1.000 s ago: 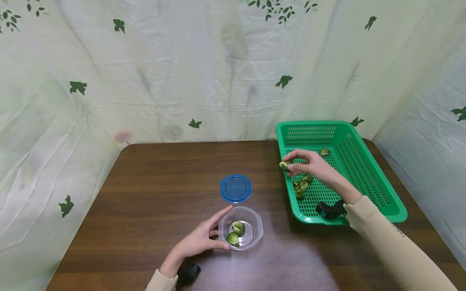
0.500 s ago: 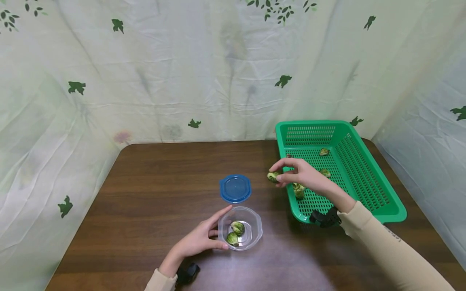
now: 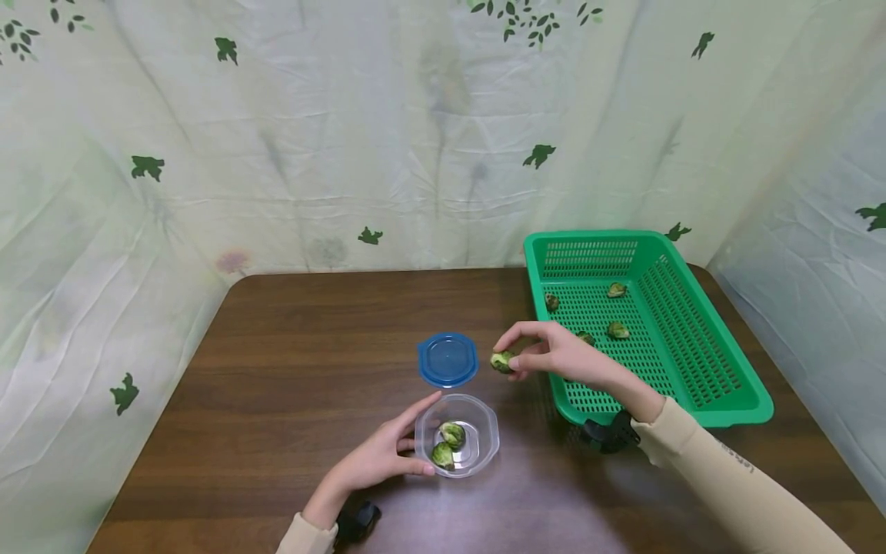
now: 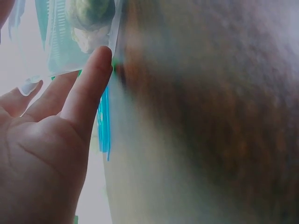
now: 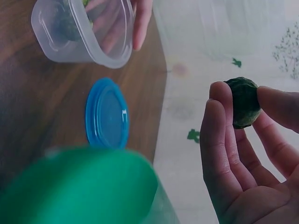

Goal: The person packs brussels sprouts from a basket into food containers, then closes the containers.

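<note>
My right hand [image 3: 571,355] pinches a Brussels sprout [image 3: 501,362] between thumb and fingertips, between the green basket and the blue lid. In the right wrist view the round sprout [image 5: 244,103] shows dark green. A clear plastic container [image 3: 481,454] stands on the table, holding two Brussels sprouts [image 3: 444,455]. My left hand [image 3: 377,455] holds its left side, thumb at the front and index finger at the back. The left wrist view shows a fingertip [image 4: 103,55] against the container wall.
The blue lid [image 3: 448,359] lies flat just behind the container. At the right, a green plastic basket [image 3: 734,392] has several more Brussels sprouts [image 3: 618,330] in it, some partly behind the right hand. A pale leaf-patterned curtain [image 3: 388,138] hangs behind the wooden table [image 3: 291,346].
My right hand has carried the Brussels sprout out over the basket's left rim, leftward and nearer the container. The left hand and the container have stayed in place.
</note>
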Motion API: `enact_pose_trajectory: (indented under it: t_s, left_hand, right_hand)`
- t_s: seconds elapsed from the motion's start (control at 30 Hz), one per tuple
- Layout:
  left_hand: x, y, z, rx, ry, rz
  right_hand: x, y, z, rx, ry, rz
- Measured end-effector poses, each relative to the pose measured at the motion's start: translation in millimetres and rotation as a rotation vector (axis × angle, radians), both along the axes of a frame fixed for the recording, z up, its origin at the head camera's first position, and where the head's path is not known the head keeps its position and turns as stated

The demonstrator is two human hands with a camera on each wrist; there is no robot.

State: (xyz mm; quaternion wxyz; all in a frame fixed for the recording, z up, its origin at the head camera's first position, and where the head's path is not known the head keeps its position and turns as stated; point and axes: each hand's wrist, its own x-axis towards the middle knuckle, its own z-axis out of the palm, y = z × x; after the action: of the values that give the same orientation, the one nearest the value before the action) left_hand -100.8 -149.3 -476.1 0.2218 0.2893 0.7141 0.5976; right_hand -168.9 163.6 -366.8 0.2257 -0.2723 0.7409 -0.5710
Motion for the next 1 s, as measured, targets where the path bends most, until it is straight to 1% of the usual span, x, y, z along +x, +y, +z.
enact_pose_trajectory:
  t_s: [0.3,0.5,0.63,0.8,1.0]
  left_hand:
    - [0.6,0.0,-0.1,0.004,0.004,0.002]
    - [0.8,0.5,0.6,-0.001,0.004,0.005]
    - [1.4,0.4,1.8,0.003,-0.015,0.001]
    - [2.5,0.5,3.0,-0.001,-0.038,-0.002]
    - [2.8,0.7,3.1,-0.010,-0.046,-0.001]
  right_hand:
    - [7.9,-9.2,-3.7,-0.009,-0.005,0.054]
    - [14.8,-16.1,-7.2,0.021,0.007,0.086]
    - [20.4,-22.0,-10.2,0.031,-0.004,0.100]
    - [26.7,-28.6,-16.4,0.063,-0.009,0.121]
    - [33.3,-36.1,-25.7,0.110,-0.004,0.171]
